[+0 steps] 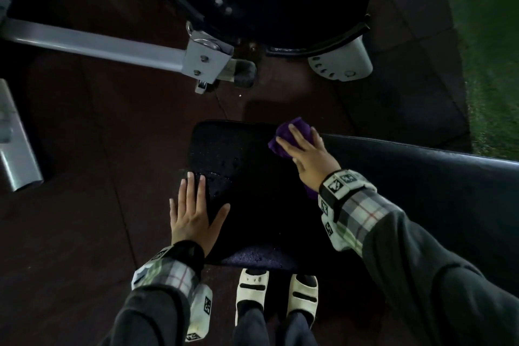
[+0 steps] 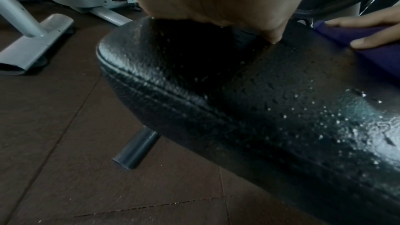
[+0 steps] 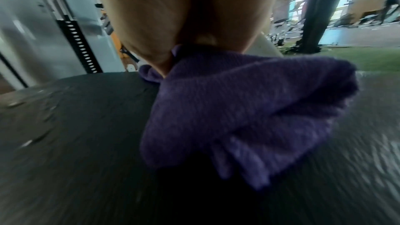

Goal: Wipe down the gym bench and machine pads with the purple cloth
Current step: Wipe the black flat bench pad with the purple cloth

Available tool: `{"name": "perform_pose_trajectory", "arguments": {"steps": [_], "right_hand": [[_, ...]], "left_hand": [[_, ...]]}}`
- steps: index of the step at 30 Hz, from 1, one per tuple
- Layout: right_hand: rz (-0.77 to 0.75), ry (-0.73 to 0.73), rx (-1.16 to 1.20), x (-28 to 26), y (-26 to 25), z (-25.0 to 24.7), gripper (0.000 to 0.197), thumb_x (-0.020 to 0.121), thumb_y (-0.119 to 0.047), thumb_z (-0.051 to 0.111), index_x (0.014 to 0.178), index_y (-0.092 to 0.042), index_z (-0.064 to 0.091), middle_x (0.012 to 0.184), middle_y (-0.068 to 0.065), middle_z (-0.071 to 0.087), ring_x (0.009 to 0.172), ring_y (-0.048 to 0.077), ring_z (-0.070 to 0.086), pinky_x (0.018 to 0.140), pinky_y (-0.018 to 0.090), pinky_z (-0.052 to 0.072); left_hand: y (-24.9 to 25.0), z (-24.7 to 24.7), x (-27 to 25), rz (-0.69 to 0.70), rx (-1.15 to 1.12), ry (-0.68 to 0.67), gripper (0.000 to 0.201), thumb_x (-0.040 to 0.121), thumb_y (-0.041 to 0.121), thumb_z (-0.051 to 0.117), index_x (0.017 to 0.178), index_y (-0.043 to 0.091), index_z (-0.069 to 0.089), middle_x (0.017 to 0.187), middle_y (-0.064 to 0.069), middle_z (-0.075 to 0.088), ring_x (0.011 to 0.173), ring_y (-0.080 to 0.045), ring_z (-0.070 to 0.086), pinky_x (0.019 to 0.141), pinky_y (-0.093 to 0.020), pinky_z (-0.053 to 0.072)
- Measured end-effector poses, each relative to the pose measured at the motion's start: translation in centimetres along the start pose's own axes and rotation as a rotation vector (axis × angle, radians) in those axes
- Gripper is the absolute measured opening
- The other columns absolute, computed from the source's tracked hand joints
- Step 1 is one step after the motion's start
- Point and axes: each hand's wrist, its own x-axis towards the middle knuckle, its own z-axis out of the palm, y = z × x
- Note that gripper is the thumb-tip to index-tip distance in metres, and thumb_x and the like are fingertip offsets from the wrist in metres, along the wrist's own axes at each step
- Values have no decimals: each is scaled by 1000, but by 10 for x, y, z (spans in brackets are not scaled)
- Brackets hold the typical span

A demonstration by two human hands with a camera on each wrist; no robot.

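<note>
The purple cloth [image 1: 292, 135] looks soft, light and bunched, best handled flat-palmed, as the right hand [image 1: 306, 153] does, fingers spread at the seat pad's [image 1: 252, 205] far corner. The left hand [image 1: 195, 213] lies flat, fingers straight, on the pad's wet, likely slippery near-left edge.

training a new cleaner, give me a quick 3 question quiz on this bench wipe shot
1. True or false: the left hand holds the purple cloth.
2. Which hand presses the cloth on the black seat pad? A) left B) right C) both
3. Fill in: the droplets on the pad show that it is still ____.

Key: 1 false, the left hand lies flat on the pad; 2 B, the right hand; 3 wet.
</note>
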Motion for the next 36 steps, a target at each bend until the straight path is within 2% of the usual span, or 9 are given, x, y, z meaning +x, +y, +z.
{"name": "perform_pose_trajectory", "arguments": {"steps": [3, 6, 11, 16, 20, 25, 29, 33, 36], "right_hand": [[-157, -49, -74, -28, 6, 9, 72, 93, -8, 41, 143, -50, 12, 150, -26, -15, 143, 32, -13, 116, 42, 9], [-192, -143, -182, -51, 29, 7, 75, 94, -13, 42, 137, -58, -1, 144, -30, -24, 142, 28, -18, 114, 40, 4], [29, -65, -59, -49, 57, 0, 76, 95, -13, 39, 132, -64, -3, 150, -27, -18, 144, 30, -10, 115, 50, 19], [159, 30, 21, -6, 36, -6, 70, 93, -9, 38, 143, -51, 10, 157, -14, -8, 143, 37, -5, 117, 46, 12], [64, -7, -8, -5, 8, -6, 72, 92, -8, 40, 144, -50, 11, 156, -17, -9, 142, 39, -7, 117, 46, 12], [-120, -106, -114, -44, 18, 5, 74, 94, -11, 40, 139, -57, 4, 146, -30, -22, 143, 29, -15, 115, 44, 16], [32, -83, -107, -52, 45, 5, 83, 94, -13, 40, 126, -70, -11, 147, -32, -23, 144, 28, -10, 111, 49, 31], [191, 15, 4, -24, 44, -4, 73, 94, -10, 38, 141, -56, 6, 155, -19, -11, 143, 36, -6, 113, 50, 26], [185, 24, 14, -3, 27, -9, 70, 93, -9, 37, 143, -51, 10, 156, -15, -9, 142, 40, -6, 115, 47, 19]], "left_hand": [[0, 1, 1, 3, -6, -4, 93, 78, 76, 18, 154, 24, 6, 155, 12, -14, 144, -6, -12, 118, -41, -4], [0, 0, 1, -5, -1, -21, 94, 77, 77, 16, 154, 25, 2, 154, 12, -17, 143, -5, -16, 118, -40, -6], [0, 0, 0, -4, -4, -19, 93, 76, 77, 15, 153, 26, 0, 154, 14, -18, 141, -3, -18, 118, -38, -7], [-1, 2, 1, 8, -4, 9, 92, 78, 76, 18, 153, 26, 5, 155, 12, -13, 143, -4, -12, 118, -40, -2], [-3, 2, 0, 10, -1, 13, 92, 78, 76, 19, 154, 25, 7, 155, 12, -12, 144, -6, -10, 118, -40, -1], [-2, 3, 1, 8, 1, 11, 92, 78, 76, 18, 154, 24, 7, 155, 11, -12, 143, -5, -12, 117, -38, -3], [-2, 2, 1, 5, -5, 2, 92, 78, 76, 17, 154, 25, 4, 156, 11, -14, 143, -5, -14, 118, -37, -4], [-3, 3, 1, 8, 6, 13, 91, 79, 75, 18, 154, 25, 6, 156, 11, -12, 143, -5, -12, 118, -39, -2], [-3, 4, 1, 7, 5, 16, 90, 79, 75, 19, 154, 26, 6, 156, 11, -11, 144, -5, -11, 118, -39, -2]]}}
